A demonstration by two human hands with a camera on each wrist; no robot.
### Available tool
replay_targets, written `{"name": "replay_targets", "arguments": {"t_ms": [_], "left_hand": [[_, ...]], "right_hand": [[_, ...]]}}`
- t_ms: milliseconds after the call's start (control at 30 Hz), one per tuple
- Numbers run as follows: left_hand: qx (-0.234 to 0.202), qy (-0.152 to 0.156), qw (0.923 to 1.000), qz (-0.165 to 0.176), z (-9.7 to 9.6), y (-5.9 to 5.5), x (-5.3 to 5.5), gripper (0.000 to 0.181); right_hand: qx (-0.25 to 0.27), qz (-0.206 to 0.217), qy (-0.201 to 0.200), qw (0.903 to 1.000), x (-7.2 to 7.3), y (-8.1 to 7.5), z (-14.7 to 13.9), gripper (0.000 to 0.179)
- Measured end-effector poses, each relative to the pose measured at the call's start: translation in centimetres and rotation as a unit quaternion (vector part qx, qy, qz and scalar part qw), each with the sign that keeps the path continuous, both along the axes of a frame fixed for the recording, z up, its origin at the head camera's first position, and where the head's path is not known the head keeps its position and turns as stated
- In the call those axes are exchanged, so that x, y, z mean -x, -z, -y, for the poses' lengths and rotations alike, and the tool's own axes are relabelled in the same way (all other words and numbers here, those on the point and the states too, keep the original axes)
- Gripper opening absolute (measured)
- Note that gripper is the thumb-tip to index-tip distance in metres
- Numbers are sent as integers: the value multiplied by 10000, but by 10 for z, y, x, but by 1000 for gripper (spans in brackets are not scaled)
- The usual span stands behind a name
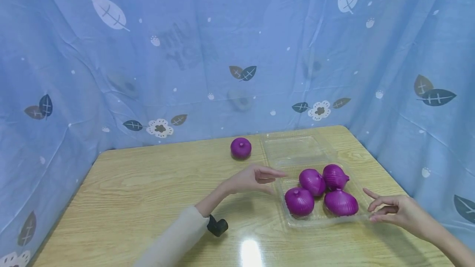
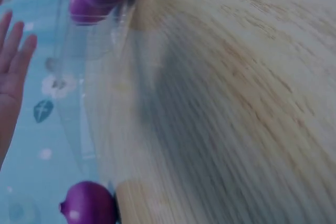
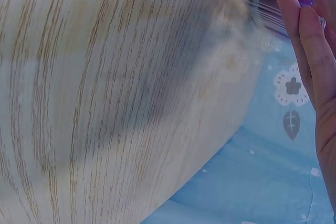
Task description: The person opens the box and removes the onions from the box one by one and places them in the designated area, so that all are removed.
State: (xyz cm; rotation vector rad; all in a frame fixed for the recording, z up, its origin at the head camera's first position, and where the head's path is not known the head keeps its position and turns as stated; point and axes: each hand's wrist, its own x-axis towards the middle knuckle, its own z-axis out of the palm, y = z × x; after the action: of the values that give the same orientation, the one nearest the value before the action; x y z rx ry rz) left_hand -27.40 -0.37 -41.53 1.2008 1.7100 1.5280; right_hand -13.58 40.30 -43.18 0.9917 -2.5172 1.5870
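A clear plastic container (image 1: 323, 220) lies on the table with its lid (image 1: 297, 148) folded back toward the curtain. Inside sit several purple onions (image 1: 299, 202), bunched together. My left hand (image 1: 252, 180) reaches to the container's left side, fingers extended and thumb apart, with nothing between them. At the right side, my right hand (image 1: 395, 211) has its fingers lightly bent, fingertips right at the rim. The right wrist view shows those fingers (image 3: 317, 51) extended beside the container wall. A single purple onion (image 1: 241, 148) stands outside, left of the lid.
A wood-grain table (image 1: 148, 184) carries everything. Blue patterned curtain (image 1: 208, 52) hangs behind it and along both sides. A small black object (image 1: 217, 226) shows at the left sleeve's cuff.
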Motion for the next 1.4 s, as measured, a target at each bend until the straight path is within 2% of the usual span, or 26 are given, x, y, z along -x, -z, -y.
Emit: {"name": "replay_targets", "arguments": {"t_ms": [100,333,467,633,733,800,867,967,1100,1333,1400], "left_hand": [[160,395,9988,-236,-11,1,-1,53],[740,737,9934,-478,-36,2,4,58],[1079,1160,9857,-572,-55,-2,9,61],[1632,1844,9671,-642,-80,-6,13,63],[1874,2240,9516,-955,-93,-7,14,63],[2050,2455,9388,-1278,-100,-6,13,61],[2200,2599,9290,-1450,-106,-5,11,60],[2453,2561,9219,-1560,-110,-4,7,54],[2625,2367,9191,-1742,-111,-5,4,47],[2807,2217,9109,-2057,-108,-9,1,57],[2765,2134,9126,-2128,-107,-11,1,58]], "right_hand": [[26,39,-7,10000,1,-1,0,31],[-199,229,119,9995,-1,-4,1,26],[-341,305,172,9988,-1,-6,1,22],[-296,292,197,9989,-1,-4,1,22],[-219,280,126,9993,-1,-3,0,24],[-225,299,118,9992,-1,-3,0,23],[-307,306,151,9989,-1,-5,1,22],[-295,298,152,9990,-1,-6,2,21],[-328,222,209,9990,-1,-8,2,23],[-274,223,183,9992,-1,-5,1,27],[-238,223,148,9994,-2,-5,0,26]]}}
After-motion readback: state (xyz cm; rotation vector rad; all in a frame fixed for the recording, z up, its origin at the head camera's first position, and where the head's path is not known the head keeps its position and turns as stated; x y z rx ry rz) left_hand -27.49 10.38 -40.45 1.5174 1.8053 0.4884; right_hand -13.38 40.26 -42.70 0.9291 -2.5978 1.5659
